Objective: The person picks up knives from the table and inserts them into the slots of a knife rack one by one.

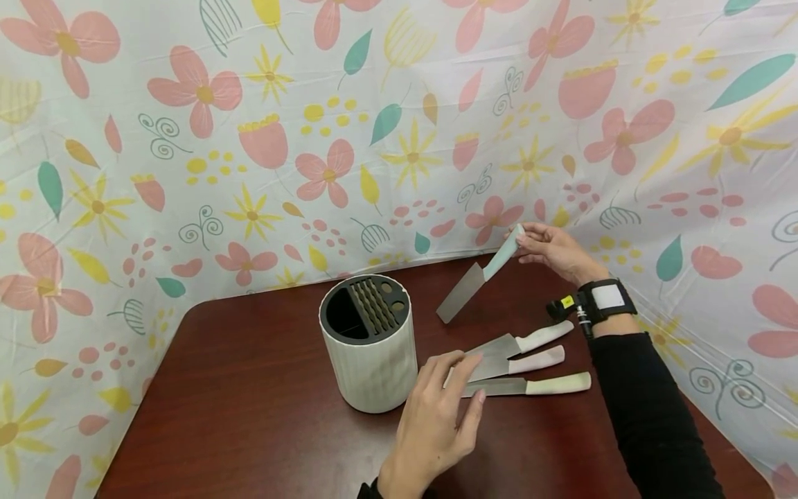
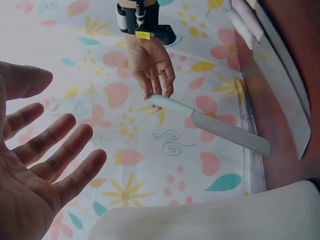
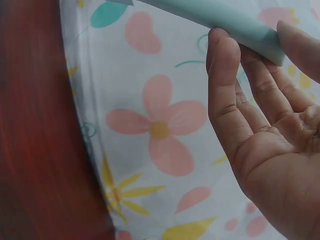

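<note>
My right hand pinches the handle end of a knife with a pale blue handle. Its blade slants down to the left, the tip low over the table's back part. In the right wrist view, thumb and fingertips meet the blue handle. My left hand holds nothing and has its fingers spread in front of the knife block, a white ribbed cylinder with a black slotted top. Three knives lie right of the block: one white-handled, one pinkish-handled, one cream-handled. The left hand overlaps their blades in the head view.
The dark red-brown table ends at the back against a flower-printed cloth. This cloth also hangs along the right side. A strapped wrist camera sits on the right wrist, above the knife handles.
</note>
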Demonstrator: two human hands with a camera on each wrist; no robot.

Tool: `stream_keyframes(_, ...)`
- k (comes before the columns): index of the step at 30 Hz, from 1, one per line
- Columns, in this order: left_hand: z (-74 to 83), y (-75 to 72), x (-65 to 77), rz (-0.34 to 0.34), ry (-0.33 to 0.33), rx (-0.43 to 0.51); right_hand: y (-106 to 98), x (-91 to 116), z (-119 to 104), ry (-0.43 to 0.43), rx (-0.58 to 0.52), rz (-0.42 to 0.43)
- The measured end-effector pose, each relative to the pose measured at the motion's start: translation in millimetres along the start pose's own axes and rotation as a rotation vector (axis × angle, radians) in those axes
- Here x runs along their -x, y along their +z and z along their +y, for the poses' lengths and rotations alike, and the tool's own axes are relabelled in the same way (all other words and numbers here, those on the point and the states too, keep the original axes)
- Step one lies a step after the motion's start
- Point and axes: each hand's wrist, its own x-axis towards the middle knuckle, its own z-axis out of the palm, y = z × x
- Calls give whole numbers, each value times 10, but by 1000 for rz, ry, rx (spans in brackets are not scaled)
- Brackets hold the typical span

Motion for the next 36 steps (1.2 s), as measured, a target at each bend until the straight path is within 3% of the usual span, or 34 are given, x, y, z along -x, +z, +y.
stream_keyframes(5, -19, -39, -60, 7, -1, 15, 31, 32, -163, -32, 110, 10)
stream_keyframes(11, -44, -69, -132, 32, 3, 23, 126, 116, -410, -82, 226, -34)
stream_keyframes(23, -58, -163, -322, 31, 12, 4, 312, 262, -786, -203, 230, -93)
stream_keyframes(36, -80, -179, -578, 26, 30, -35, 532, 446, -1129, -255, 317, -56)
